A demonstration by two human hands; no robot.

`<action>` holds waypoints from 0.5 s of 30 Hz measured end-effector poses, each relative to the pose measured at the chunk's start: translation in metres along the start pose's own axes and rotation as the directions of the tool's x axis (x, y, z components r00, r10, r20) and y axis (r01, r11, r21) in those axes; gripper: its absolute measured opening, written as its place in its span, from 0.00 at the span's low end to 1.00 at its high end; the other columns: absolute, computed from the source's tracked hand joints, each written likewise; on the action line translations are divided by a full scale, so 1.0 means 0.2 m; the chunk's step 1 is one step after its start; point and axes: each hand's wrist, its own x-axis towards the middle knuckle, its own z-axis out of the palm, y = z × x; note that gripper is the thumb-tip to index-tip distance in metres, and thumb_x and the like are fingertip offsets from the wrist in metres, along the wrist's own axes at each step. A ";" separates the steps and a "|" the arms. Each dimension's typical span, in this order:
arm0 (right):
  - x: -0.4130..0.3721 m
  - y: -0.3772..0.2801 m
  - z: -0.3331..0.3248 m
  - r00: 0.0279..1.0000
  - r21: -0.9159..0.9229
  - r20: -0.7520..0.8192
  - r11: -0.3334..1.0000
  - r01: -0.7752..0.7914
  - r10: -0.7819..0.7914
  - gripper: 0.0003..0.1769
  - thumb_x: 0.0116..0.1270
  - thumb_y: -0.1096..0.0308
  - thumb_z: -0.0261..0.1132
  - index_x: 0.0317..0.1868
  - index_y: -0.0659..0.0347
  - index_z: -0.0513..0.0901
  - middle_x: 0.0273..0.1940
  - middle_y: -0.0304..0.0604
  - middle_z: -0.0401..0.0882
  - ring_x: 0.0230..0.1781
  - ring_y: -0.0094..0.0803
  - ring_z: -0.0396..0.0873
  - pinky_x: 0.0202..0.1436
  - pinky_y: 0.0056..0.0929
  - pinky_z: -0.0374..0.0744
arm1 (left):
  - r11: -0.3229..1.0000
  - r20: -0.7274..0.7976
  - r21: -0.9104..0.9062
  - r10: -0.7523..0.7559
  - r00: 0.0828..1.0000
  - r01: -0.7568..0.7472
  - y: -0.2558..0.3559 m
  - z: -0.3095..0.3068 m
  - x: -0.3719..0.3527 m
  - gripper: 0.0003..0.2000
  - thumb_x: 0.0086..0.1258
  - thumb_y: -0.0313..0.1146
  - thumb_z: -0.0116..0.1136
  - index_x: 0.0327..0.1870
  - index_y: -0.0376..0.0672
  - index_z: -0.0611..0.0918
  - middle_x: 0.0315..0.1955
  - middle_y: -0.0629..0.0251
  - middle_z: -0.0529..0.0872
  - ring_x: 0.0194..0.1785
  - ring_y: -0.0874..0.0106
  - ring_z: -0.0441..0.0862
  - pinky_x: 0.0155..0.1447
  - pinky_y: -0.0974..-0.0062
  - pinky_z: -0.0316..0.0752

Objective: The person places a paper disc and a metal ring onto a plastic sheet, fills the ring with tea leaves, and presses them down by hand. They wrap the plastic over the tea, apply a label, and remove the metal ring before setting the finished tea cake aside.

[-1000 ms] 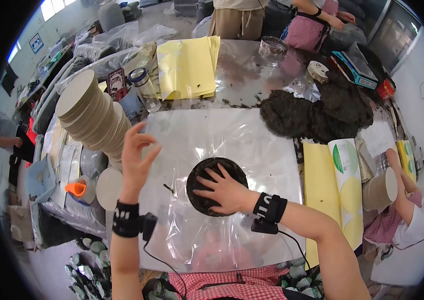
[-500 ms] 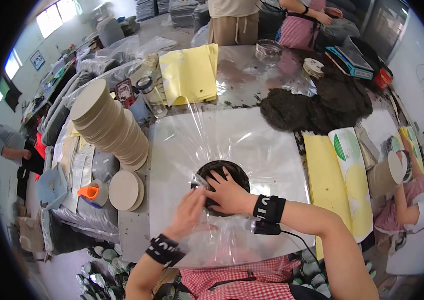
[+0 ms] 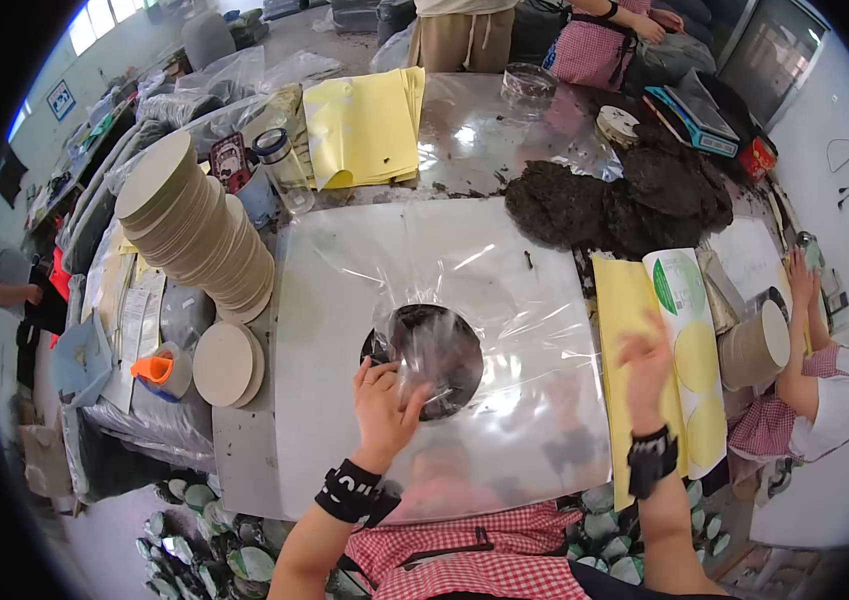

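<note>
A round, dark, pressed cake (image 3: 453,352) lies on the white board (image 3: 535,440) in front of me, under clear plastic film (image 3: 430,330) that wrinkles and shines. My left hand (image 3: 385,408) rests at the cake's lower left edge, fingers and thumb apart, touching the film there. Off to the right, my right hand (image 3: 645,370) is raised over the yellow sheets (image 3: 620,370). Motion blurs its fingers, so whether it holds anything cannot be made out. Next to the yellow sheets lies a white sheet with green-and-yellow round labels (image 3: 680,285).
Left of the board stand a leaning stack of pale discs (image 3: 200,235) and a lower pile (image 3: 228,365). Dark cakes (image 3: 625,200) are heaped at the back right, near a blue scale (image 3: 695,120). A co-worker (image 3: 825,390) is on the right beside more pale discs (image 3: 755,347).
My right hand has lifted off the dark cake and swung right to the yellow sheets. My left hand stays by the cake's edge. The view has shifted slightly.
</note>
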 end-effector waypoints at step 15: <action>-0.36 0.20 0.95 0.530 -0.094 0.657 0.639 0.763 -0.536 0.35 0.54 0.71 0.73 0.65 0.66 0.76 0.66 0.58 0.76 0.69 0.50 0.75 0.74 0.39 0.71 | 0.932 -0.207 -0.333 -0.221 0.953 0.144 0.07 -0.14 0.08 0.33 0.51 0.35 0.80 0.58 0.35 0.76 0.51 0.54 0.78 0.64 0.54 0.74 0.77 0.53 0.60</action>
